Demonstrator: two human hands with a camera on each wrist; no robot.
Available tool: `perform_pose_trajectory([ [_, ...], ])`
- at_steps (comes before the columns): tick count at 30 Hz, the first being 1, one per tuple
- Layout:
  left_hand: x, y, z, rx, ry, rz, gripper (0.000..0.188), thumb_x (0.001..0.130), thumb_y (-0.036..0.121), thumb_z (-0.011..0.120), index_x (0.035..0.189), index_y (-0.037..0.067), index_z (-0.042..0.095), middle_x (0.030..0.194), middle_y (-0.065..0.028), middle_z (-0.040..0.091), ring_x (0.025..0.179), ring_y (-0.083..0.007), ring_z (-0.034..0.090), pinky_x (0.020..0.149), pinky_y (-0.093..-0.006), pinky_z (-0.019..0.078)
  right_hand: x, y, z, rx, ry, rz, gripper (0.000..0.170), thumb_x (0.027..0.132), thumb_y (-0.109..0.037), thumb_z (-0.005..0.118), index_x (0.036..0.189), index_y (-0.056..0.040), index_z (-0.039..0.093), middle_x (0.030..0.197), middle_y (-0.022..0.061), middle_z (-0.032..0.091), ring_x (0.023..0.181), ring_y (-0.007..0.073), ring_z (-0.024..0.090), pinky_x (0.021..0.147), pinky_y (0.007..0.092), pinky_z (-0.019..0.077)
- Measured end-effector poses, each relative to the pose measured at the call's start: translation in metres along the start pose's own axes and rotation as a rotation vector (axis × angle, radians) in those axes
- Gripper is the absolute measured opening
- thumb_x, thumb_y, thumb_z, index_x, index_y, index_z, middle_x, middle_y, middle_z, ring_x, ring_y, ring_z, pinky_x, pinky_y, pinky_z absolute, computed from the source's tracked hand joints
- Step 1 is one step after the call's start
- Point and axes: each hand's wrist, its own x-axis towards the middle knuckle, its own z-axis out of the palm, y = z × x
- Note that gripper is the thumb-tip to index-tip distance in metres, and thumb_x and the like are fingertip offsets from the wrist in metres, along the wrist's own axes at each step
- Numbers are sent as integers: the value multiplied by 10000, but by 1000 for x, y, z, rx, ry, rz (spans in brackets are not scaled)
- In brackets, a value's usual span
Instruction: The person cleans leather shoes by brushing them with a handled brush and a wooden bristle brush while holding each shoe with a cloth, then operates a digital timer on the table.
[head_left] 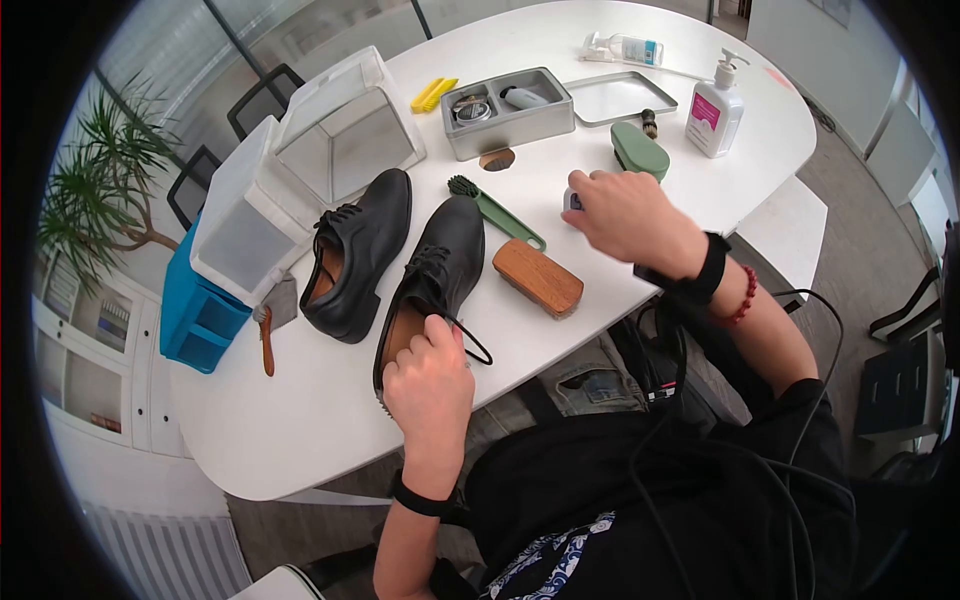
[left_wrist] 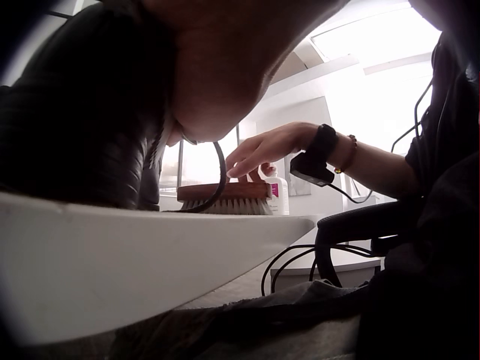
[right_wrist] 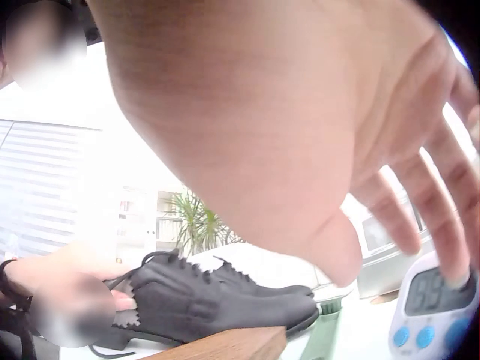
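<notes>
My left hand [head_left: 430, 385] is curled at the opening of the nearer black lace-up shoe [head_left: 445, 255], gripping a grey cloth whose zigzag edge [right_wrist: 127, 307] shows beside the fingers. Most of that cloth is hidden by the hand. A loose lace loop [head_left: 480, 350] hangs by the thumb. The second black shoe [head_left: 375, 240] stands just beyond. Across the table, my right hand [head_left: 635, 215] reaches over a white digital timer [right_wrist: 435, 300] with blue buttons. Its fingers are extended, fingertips at the timer's screen and upper edge, with the thumb apart.
Between the hands lie a wooden shoe brush [head_left: 538, 277] and a green-handled brush [head_left: 500, 215]. Farther back are a green oval brush [head_left: 640, 152], a metal tin [head_left: 515, 135], its lid [head_left: 600, 118] and a pump bottle [head_left: 715, 110]. Clear boxes [head_left: 250, 215] stand left.
</notes>
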Motion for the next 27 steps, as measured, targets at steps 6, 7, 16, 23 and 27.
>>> perform_pose_trajectory([
  [6, 0, 0, 1, -4, -13, -4, 302, 927, 350, 691, 807, 135, 517, 593, 10, 538, 558, -172, 624, 534, -300, 468, -23, -46, 8, 30, 220, -68, 363, 974, -352, 611, 962, 7, 555, 836, 169, 624, 699, 340, 668, 606, 431, 507],
  [7, 0, 0, 0, -4, -11, -6, 302, 926, 350, 692, 808, 135, 516, 594, 9, 540, 560, -174, 626, 536, -301, 469, -27, -51, 9, 62, 155, -98, 364, 980, -355, 600, 939, 4, 562, 827, 176, 622, 708, 344, 670, 616, 434, 512],
  [16, -1, -1, 1, -15, -4, -6, 297, 932, 351, 684, 812, 136, 518, 593, 11, 540, 562, -172, 624, 533, -305, 462, 4, 2, 1, 83, 81, 36, 253, 945, -219, 598, 1088, -11, 613, 1007, 169, 654, 898, 371, 672, 783, 465, 527],
  [23, -1, 1, 1, 8, -2, 5, 295, 931, 351, 685, 809, 140, 519, 586, 18, 534, 558, -161, 620, 529, -295, 456, 11, 47, 8, 195, -61, -94, 636, 734, -143, 800, 1320, -32, 580, 1217, 150, 600, 1077, 337, 637, 910, 420, 522],
  [27, -1, 0, 1, 20, -4, 8, 295, 930, 354, 686, 810, 142, 519, 587, 20, 535, 559, -160, 621, 533, -293, 459, 17, 48, 9, 211, -185, -87, 720, 716, -100, 813, 1383, -53, 546, 1196, 129, 610, 1069, 318, 640, 928, 403, 527],
])
